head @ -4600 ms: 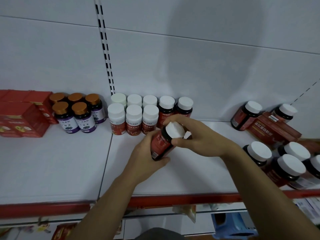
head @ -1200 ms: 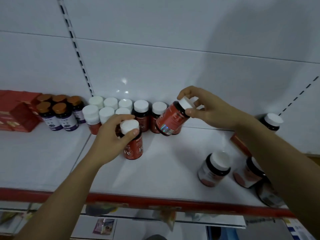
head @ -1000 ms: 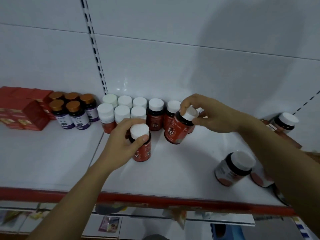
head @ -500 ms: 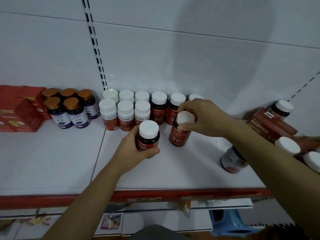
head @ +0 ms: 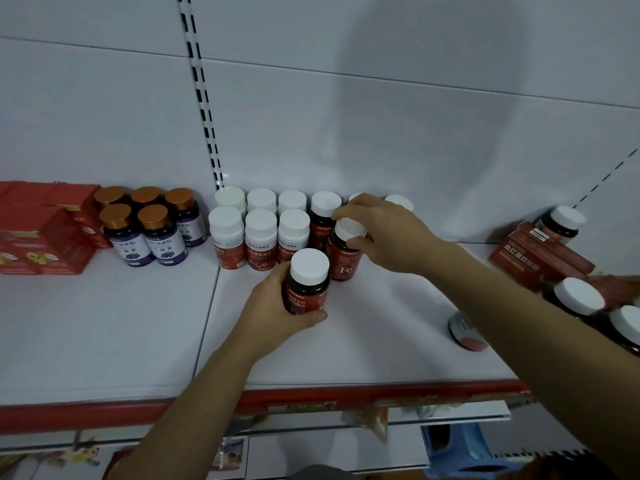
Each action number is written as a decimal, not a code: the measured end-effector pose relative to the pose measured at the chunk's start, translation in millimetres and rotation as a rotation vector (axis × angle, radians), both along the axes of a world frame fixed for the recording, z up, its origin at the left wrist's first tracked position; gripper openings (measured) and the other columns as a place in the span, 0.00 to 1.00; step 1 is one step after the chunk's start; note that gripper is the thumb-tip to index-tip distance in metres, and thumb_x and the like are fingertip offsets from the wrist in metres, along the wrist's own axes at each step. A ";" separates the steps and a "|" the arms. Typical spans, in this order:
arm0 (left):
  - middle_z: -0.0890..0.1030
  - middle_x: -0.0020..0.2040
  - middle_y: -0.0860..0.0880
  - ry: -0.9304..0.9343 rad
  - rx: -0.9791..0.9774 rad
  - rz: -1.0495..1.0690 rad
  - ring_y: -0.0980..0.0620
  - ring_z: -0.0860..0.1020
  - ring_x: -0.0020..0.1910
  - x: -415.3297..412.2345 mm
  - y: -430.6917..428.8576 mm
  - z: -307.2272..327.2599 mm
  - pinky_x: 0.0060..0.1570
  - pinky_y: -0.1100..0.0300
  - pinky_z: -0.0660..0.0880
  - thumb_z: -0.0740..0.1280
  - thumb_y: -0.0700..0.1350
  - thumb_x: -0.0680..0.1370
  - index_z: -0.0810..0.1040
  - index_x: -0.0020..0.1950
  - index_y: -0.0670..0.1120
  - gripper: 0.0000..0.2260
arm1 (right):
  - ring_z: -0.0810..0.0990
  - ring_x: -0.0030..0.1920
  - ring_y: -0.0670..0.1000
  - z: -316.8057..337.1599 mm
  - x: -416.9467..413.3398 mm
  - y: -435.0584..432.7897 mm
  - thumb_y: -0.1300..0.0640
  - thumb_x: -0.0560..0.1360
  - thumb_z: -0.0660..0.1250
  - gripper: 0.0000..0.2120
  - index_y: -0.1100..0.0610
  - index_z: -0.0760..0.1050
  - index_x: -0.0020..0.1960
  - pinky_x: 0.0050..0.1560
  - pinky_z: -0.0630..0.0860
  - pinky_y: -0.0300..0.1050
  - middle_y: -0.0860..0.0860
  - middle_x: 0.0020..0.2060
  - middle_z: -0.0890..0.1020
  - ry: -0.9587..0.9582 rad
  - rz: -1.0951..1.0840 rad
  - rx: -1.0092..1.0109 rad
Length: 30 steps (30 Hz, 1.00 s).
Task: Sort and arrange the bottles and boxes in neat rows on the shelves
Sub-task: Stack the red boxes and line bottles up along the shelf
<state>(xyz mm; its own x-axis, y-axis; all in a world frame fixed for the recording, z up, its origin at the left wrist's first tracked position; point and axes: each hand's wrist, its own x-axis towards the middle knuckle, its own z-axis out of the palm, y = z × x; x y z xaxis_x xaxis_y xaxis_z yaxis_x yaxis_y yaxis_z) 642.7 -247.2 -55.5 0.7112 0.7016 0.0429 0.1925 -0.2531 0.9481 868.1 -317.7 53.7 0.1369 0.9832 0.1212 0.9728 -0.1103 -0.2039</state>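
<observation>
While we fill the front row, our left hand (head: pixel 270 317) wraps round a dark bottle (head: pixel 307 289), upright low at the shelf (head: pixel 104 334), and our right hand (head: pixel 388 233) pinches the cap of a second bottle (head: pixel 344 263) just beyond it. We judge both are held upright to slot beside the white-capped row (head: pixel 260 233) left of both grips.

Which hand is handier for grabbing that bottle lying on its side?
Right hand, likely: the tipped bottle lies beside its forearm, and its Fe bottle looks set down. The left hand grips a second bottle farther away.
</observation>
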 end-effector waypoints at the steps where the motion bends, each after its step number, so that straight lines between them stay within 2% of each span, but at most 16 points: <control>1: 0.79 0.64 0.62 0.006 0.008 -0.003 0.63 0.77 0.64 -0.1 0.2 0.4 0.65 0.56 0.75 0.84 0.47 0.65 0.69 0.70 0.61 0.39 | 0.76 0.61 0.53 -0.5 0.2 0.3 0.55 0.78 0.69 0.23 0.43 0.71 0.72 0.57 0.77 0.56 0.44 0.66 0.74 -0.009 -0.002 0.004; 5: 0.78 0.64 0.63 0.043 0.055 -0.040 0.62 0.77 0.64 -0.7 -0.3 1.4 0.64 0.54 0.77 0.83 0.44 0.66 0.65 0.70 0.65 0.41 | 0.77 0.61 0.55 -2.0 -7.1 -4.5 0.52 0.78 0.69 0.25 0.44 0.69 0.74 0.52 0.77 0.52 0.49 0.69 0.72 -0.101 -0.034 0.031; 7: 0.78 0.63 0.64 0.046 0.075 -0.048 0.63 0.77 0.63 -0.9 -2.5 2.6 0.63 0.54 0.78 0.82 0.44 0.67 0.64 0.69 0.67 0.40 | 0.77 0.54 0.53 -2.8 -14.3 -13.4 0.47 0.78 0.68 0.23 0.46 0.70 0.72 0.49 0.79 0.54 0.50 0.65 0.74 -0.115 -0.065 0.180; 9: 0.79 0.63 0.63 0.028 0.076 -0.044 0.62 0.78 0.62 -0.9 -4.6 4.5 0.62 0.53 0.78 0.82 0.46 0.67 0.67 0.70 0.64 0.38 | 0.75 0.44 0.45 -3.0 -27.5 -22.7 0.41 0.78 0.64 0.21 0.46 0.72 0.69 0.49 0.77 0.50 0.49 0.60 0.76 0.058 -0.078 0.304; 11: 0.80 0.61 0.60 0.009 0.086 -0.048 0.60 0.79 0.60 0.3 -7.3 6.2 0.59 0.52 0.80 0.83 0.49 0.66 0.70 0.70 0.58 0.36 | 0.75 0.46 0.40 -5.7 -44.1 -27.6 0.36 0.78 0.63 0.23 0.46 0.72 0.69 0.52 0.75 0.45 0.47 0.55 0.77 0.293 -0.005 0.225; 13: 0.80 0.60 0.60 0.005 0.119 -0.059 0.61 0.80 0.58 1.1 -10.5 7.8 0.58 0.53 0.80 0.83 0.52 0.65 0.71 0.69 0.57 0.36 | 0.77 0.52 0.44 -14.3 -56.1 -27.5 0.33 0.76 0.64 0.25 0.45 0.73 0.67 0.55 0.76 0.46 0.47 0.54 0.79 0.337 0.082 0.091; 14: 0.80 0.60 0.60 0.009 0.139 -0.066 0.61 0.80 0.58 1.3 -11.6 8.7 0.58 0.54 0.80 0.83 0.53 0.65 0.71 0.70 0.57 0.37 | 0.77 0.52 0.45 -18.0 -57.8 -27.4 0.33 0.75 0.64 0.24 0.46 0.75 0.64 0.54 0.76 0.47 0.46 0.52 0.80 0.336 0.088 0.077; 18: 0.79 0.61 0.61 -0.035 0.097 -0.071 0.60 0.80 0.58 -0.9 -12.1 12.2 0.55 0.60 0.80 0.85 0.52 0.63 0.70 0.71 0.59 0.40 | 0.81 0.48 0.44 -8.8 -48.4 -32.6 0.41 0.76 0.70 0.14 0.50 0.80 0.53 0.50 0.79 0.49 0.43 0.46 0.83 0.480 0.000 0.178; 21: 0.76 0.66 0.63 0.001 0.100 -0.158 0.63 0.76 0.63 0.5 -13.2 14.1 0.58 0.67 0.76 0.84 0.53 0.65 0.66 0.74 0.60 0.43 | 0.82 0.48 0.45 6.3 -36.3 -41.8 0.40 0.74 0.73 0.15 0.49 0.80 0.53 0.47 0.80 0.45 0.45 0.47 0.83 0.507 -0.083 0.180; 23: 0.75 0.65 0.63 0.104 0.209 -0.190 0.65 0.75 0.61 4.5 -12.1 14.0 0.57 0.69 0.73 0.80 0.55 0.70 0.65 0.75 0.60 0.38 | 0.80 0.49 0.43 21.9 -23.0 -47.7 0.38 0.71 0.74 0.21 0.48 0.79 0.57 0.48 0.77 0.41 0.45 0.50 0.82 0.408 -0.108 0.120; 25: 0.75 0.62 0.60 0.191 0.316 -0.186 0.65 0.75 0.57 9.4 -9.5 12.5 0.56 0.64 0.75 0.75 0.53 0.76 0.71 0.71 0.57 0.26 | 0.78 0.47 0.42 36.9 -5.7 -54.3 0.37 0.68 0.75 0.24 0.47 0.78 0.58 0.48 0.75 0.38 0.45 0.51 0.80 0.293 -0.136 0.023; 28: 0.78 0.55 0.58 0.133 0.366 -0.095 0.62 0.78 0.51 19.8 -9.3 12.3 0.51 0.60 0.77 0.71 0.45 0.79 0.79 0.60 0.52 0.10 | 0.76 0.44 0.41 41.8 16.2 -59.6 0.42 0.66 0.79 0.24 0.48 0.78 0.58 0.43 0.70 0.36 0.44 0.50 0.80 0.203 -0.175 -0.045; 30: 0.80 0.51 0.56 0.079 0.333 -0.018 0.60 0.79 0.48 31.4 -12.1 15.9 0.47 0.59 0.78 0.70 0.43 0.78 0.79 0.56 0.51 0.07 | 0.77 0.47 0.46 33.8 25.3 -55.5 0.45 0.66 0.81 0.25 0.48 0.78 0.59 0.45 0.72 0.39 0.46 0.51 0.80 0.156 -0.186 -0.064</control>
<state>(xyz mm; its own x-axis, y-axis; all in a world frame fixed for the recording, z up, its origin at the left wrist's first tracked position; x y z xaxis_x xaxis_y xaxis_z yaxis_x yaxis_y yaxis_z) 674.1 -259.2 -39.6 0.7337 0.6456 0.2120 0.2544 -0.5503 0.7953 893.4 -373.2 87.5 0.3284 0.9443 0.0231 0.8917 -0.3019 -0.3373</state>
